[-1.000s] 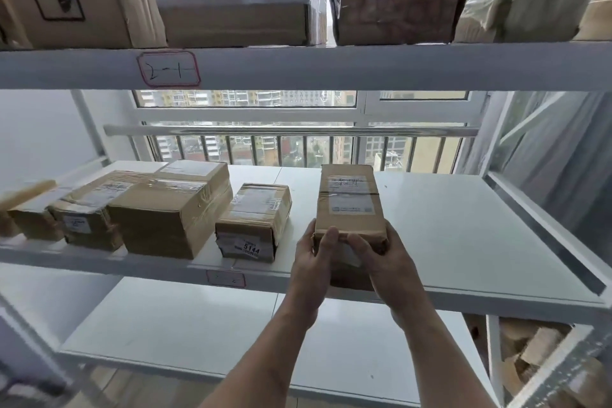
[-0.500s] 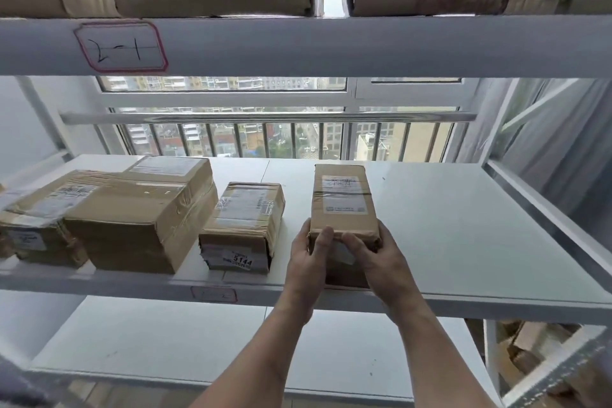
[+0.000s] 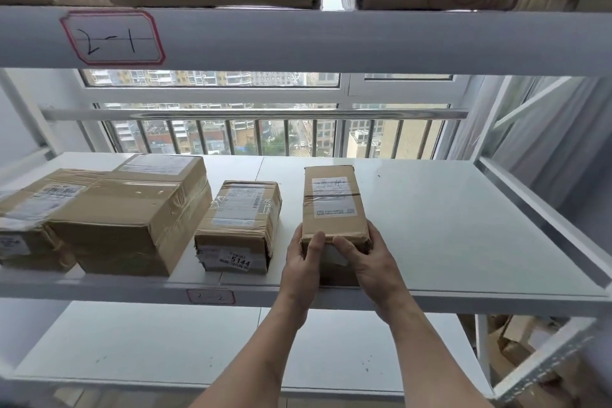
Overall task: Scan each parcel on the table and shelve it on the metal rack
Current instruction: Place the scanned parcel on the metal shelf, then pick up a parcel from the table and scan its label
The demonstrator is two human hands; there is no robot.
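Observation:
A narrow brown parcel (image 3: 332,200) with white labels lies lengthwise on the middle shelf (image 3: 447,219) of the white metal rack. My left hand (image 3: 303,265) grips its near left corner, thumb on top. My right hand (image 3: 367,262) grips its near right corner, thumb over the front edge. The parcel's near end sits at the shelf's front edge, partly hidden by both hands.
To the left on the same shelf stand a small box marked 5144 (image 3: 240,225), a bigger taped box (image 3: 139,219) and another parcel (image 3: 29,215). The right part of the shelf is bare. Boxes fill the shelf above, labelled 2-1 (image 3: 112,38). A window with bars lies behind.
The parcel has slid a little further back onto the shelf with both hands still on its near end. The camera has tilted down slightly.

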